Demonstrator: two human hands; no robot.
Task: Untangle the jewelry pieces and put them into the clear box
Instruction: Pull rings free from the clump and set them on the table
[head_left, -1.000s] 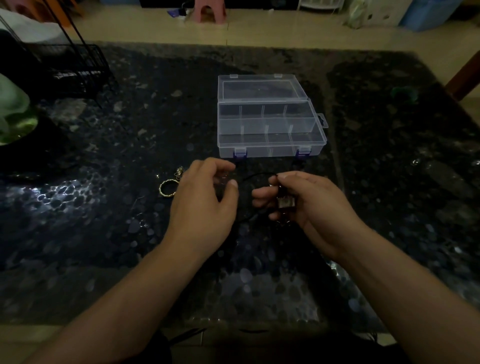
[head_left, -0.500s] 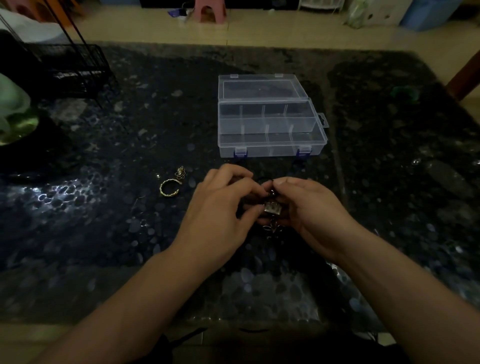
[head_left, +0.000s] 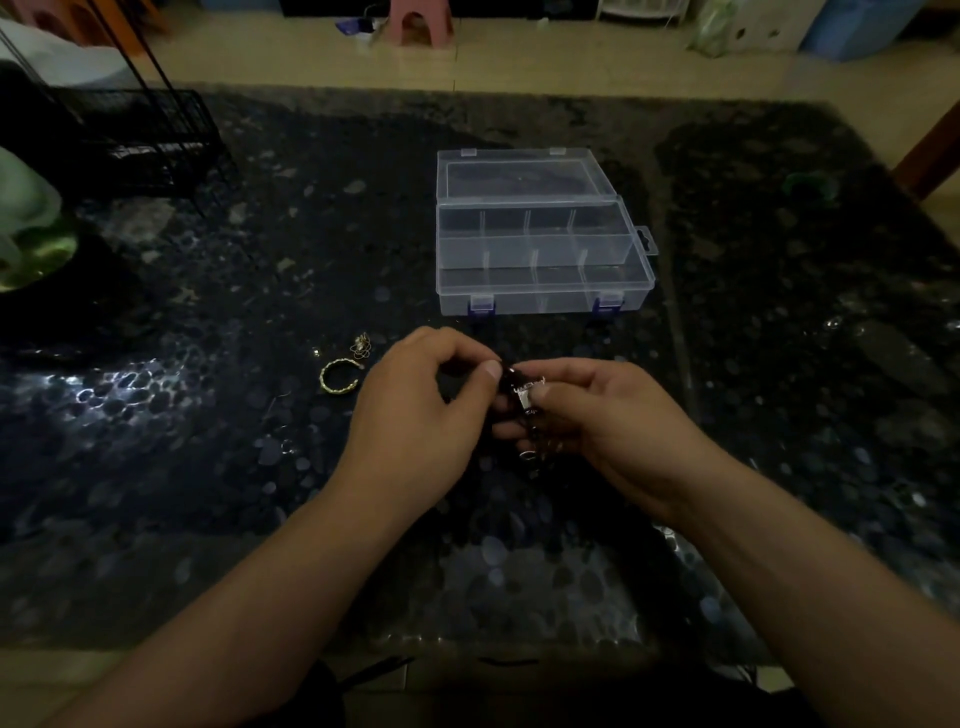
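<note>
The fingers of my left hand (head_left: 415, 410) pinch the upper end of a dark tangle of jewelry (head_left: 524, 410), thumb and forefinger closed on it, while my right hand (head_left: 602, 415) curls around its other side, thumb pressed near a small silvery clasp that catches the light. Dark links and a little ring hang below my fingers, just above the bench (head_left: 208, 467), whose surface is black and pebbled. To the left lie a gold twisted open ring (head_left: 338, 375) and a small gold chain piece (head_left: 360, 345), close together. Beyond my hands sits the clear box (head_left: 540, 249), lid open, its divided compartments holding nothing I can make out.
</note>
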